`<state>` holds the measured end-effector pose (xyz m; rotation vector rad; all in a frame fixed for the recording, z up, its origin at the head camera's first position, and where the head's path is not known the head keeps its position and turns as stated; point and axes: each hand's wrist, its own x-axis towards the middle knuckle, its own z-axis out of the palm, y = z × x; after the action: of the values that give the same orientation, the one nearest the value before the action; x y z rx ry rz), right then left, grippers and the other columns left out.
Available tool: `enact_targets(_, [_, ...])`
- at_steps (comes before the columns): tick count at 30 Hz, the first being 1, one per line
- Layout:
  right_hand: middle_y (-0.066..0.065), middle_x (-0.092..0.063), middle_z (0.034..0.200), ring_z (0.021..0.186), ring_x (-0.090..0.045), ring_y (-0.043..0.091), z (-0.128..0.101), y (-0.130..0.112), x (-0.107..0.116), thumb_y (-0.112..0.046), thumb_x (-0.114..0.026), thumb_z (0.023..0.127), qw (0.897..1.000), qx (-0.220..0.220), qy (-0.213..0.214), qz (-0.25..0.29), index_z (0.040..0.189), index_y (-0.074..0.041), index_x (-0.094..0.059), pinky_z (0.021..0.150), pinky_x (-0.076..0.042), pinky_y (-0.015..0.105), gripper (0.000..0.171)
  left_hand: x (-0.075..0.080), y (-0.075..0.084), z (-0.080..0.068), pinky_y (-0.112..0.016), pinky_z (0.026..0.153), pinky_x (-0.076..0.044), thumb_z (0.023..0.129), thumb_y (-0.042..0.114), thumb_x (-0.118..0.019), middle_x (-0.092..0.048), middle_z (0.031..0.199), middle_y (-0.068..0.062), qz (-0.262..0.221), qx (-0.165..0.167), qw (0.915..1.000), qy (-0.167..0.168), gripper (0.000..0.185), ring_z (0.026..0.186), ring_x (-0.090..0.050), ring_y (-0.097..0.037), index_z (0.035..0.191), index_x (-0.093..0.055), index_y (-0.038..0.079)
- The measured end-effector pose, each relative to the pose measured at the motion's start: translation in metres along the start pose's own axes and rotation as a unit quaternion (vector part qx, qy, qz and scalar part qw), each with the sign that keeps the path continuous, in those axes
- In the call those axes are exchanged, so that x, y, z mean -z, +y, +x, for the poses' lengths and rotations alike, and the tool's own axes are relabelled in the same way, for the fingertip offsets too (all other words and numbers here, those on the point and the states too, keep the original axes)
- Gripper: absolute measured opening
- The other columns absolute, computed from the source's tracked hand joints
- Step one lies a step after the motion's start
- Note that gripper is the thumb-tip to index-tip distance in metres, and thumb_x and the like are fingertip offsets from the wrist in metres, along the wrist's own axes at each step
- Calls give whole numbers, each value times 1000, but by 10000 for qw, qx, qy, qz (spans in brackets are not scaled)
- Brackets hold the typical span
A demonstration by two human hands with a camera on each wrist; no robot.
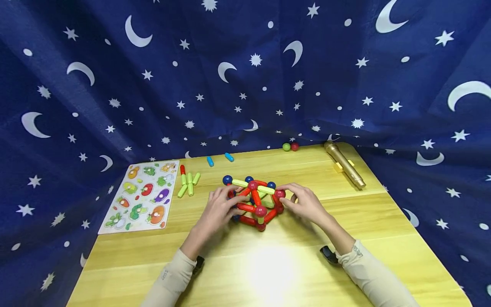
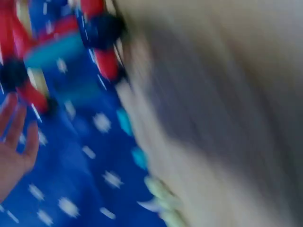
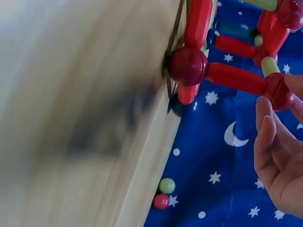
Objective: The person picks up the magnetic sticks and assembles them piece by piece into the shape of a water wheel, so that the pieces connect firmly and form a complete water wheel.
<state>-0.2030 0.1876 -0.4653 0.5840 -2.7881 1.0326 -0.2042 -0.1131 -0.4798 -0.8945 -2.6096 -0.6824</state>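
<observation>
Between both hands at mid-worktop (image 1: 383, 238), the ball-and-rod frame (image 1: 256, 197) may split if the right hand (image 1: 307, 204), its grip pinching the right red ball (image 1: 279, 194), pulls strongly; the left hand's (image 1: 218, 209) grip cannot be told.

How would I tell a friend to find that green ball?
In the head view, follow the wooden table to its far edge, by the starry curtain. Left of the gold microphone, look for the green ball. Its colour sets it apart from the similar-sized red ball on its right.
</observation>
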Motion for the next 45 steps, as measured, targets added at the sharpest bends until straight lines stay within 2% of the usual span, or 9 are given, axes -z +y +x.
enact_targets(3, [1, -69, 115, 67, -60, 10, -4, -6, -3, -24, -74, 86, 10000, 56, -38, 60, 118, -22, -67, 60, -45, 21, 32, 11, -42, 2, -50, 94, -47, 83, 29, -75, -60, 130, -10, -720, 648, 9953, 41, 46, 116, -57, -31, 128, -63, 22])
enact_targets(5, [0, -69, 115, 67, -59, 8, -6, -9, -4, -26, -75, 85, 9998, 113, -95, 104, 117, -22, -67, 59, -46, 21, 33, 16, -70, 5, -49, 87, -52, 89, 28, -70, -65, 119, -12, -740, 1324, 9881, 261, 39, 105, -63, -31, 125, -64, 17])
enact_targets(8, [-2, -70, 112, 67, -58, 4, -9, -11, -4, -27, -76, 84, 9995, 202, -155, 174, 116, -22, -67, 60, -46, 21, 34, 16, -106, 8, -48, 75, -53, 92, 25, -67, -68, 105, -16, 48, 2275, 9729, 421, 27, 92, -67, -35, 116, -67, 12])
enact_targets(10, [-3, -70, 111, 67, -58, 2, -11, -11, -5, -27, -77, 83, 9992, 271, -188, 207, 115, -22, -67, 60, -46, 21, 34, 14, -122, 9, -51, 74, -53, 91, 23, -68, -66, 105, -20, 604, 2767, 9587, 243, 25, 93, -66, -40, 112, -68, 9])
enact_targets(13, [-4, -70, 109, 67, -58, 1, -14, -11, -5, -26, -77, 83, 9989, 343, -211, 243, 113, -22, -67, 60, -46, 20, 32, 10, -136, 9, -54, 75, -52, 89, 21, -69, -62, 105, -27, 1075, 3139, 9431, -219, 22, 97, -62, -47, 106, -69, 6])
enact_targets(20, [-6, -70, 107, 69, -58, 2, -15, -11, -8, -26, -77, 83, 9988, 344, -236, 263, 113, -23, -67, 60, -46, 20, 31, 5, -143, 9, -54, 74, -53, 90, 9, -62, -59, 100, -27, 1292, 3354, 9309, -651, 16, 91, -62, -48, 101, -69, 1])
enact_targets(25, [-6, -70, 108, 70, -59, 2, -14, -11, -8, -27, -77, 83, 9988, 328, -262, 271, 113, -23, -67, 61, -47, 20, 31, 5, -140, 8, -54, 69, -54, 91, 3, -54, -59, 96, -28, 1400, 3315, 9300, -751, 20, 85, -64, -49, 104, -69, -3])
enact_targets(32, [-5, -70, 110, 69, -57, 1, -14, -11, -8, -28, -77, 83, 9989, 270, -239, 296, 114, -22, -67, 61, -47, 20, 33, 4, -141, 4, -53, 71, -54, 83, -3, -55, -60, 97, -29, 1483, 3256, 9305, -785, 20, 85, -64, -48, 99, -67, -8])
enact_targets(45, [-2, -70, 110, 69, -58, 2, -14, -13, -7, -27, -77, 84, 9990, 243, -251, 277, 114, -21, -67, 61, -46, 21, 33, 6, -139, -7, -52, 75, -54, 80, 4, -63, -56, 104, -30, 1381, 3297, 9284, -1012, 27, 84, -63, -46, 100, -60, -13])
